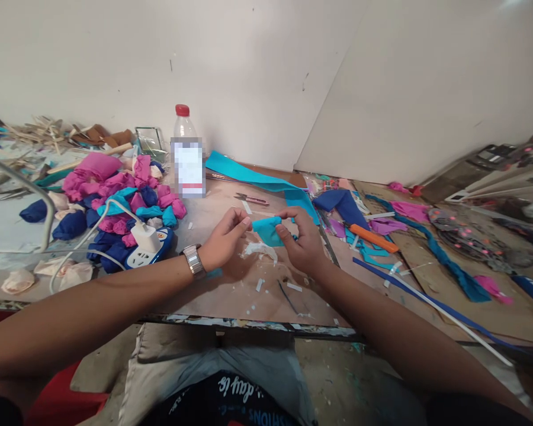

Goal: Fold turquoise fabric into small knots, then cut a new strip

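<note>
Between my two hands a small piece of turquoise fabric (267, 231) is held just above the table. My left hand (225, 238), with a metal watch (193, 261) on its wrist, pinches the fabric's left edge between thumb and fingertips. On the other side my right hand (302, 239) grips the right end, thumb in front and fingers behind. Below the fabric lies a whitish smear (261, 253) on the brown tabletop (231, 290). Behind the hands rest pink-handled thread snips (251, 199) and a long turquoise fabric strip (249, 173).
A heap of pink, blue and turquoise fabric bundles (115, 189) is at left, beside a power strip (146, 251) with a white plug. A red-capped bottle (186, 154) stands behind. At right lie an orange-handled cutter (373, 238), fabric scraps and a white stick (462, 328).
</note>
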A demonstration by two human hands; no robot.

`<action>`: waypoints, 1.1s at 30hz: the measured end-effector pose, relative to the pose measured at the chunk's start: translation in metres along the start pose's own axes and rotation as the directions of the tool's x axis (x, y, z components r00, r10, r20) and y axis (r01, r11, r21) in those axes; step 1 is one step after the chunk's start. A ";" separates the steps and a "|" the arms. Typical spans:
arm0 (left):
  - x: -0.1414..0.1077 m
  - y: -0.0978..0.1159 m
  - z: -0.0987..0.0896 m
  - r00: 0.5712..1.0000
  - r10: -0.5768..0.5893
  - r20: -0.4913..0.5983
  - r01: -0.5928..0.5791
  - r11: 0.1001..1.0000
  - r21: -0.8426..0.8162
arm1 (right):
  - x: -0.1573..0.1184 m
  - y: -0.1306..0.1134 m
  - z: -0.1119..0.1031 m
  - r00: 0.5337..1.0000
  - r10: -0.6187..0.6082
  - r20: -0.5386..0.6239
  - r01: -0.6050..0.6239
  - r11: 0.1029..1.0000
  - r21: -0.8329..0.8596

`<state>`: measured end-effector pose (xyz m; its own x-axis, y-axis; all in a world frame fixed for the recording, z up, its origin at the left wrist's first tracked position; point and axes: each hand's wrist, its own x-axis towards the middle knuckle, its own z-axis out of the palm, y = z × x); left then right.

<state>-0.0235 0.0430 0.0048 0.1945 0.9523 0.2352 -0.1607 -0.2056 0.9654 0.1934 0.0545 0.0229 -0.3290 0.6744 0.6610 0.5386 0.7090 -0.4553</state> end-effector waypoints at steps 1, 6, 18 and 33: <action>0.001 0.000 0.000 1.000 0.002 -0.029 -0.002 1.000 0.003 | 0.000 0.001 0.000 1.000 0.013 -0.023 -0.013 1.000 0.001; 0.003 -0.002 0.004 0.999 -0.036 -0.013 0.036 0.999 -0.004 | 0.001 0.000 -0.001 0.997 0.037 -0.073 -0.036 0.999 0.017; 0.000 0.000 0.004 0.995 -0.075 0.059 0.072 0.996 0.059 | -0.001 0.001 0.001 0.996 0.076 -0.055 -0.073 0.996 0.046; -0.003 -0.001 0.000 0.973 0.229 -0.011 -0.217 0.937 0.273 | 0.001 0.001 0.001 0.992 0.021 0.121 -0.008 0.994 -0.111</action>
<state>-0.0243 0.0407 0.0034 0.1422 0.8824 0.4485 0.0718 -0.4611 0.8844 0.1930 0.0560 0.0228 -0.4090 0.7094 0.5740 0.6240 0.6764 -0.3914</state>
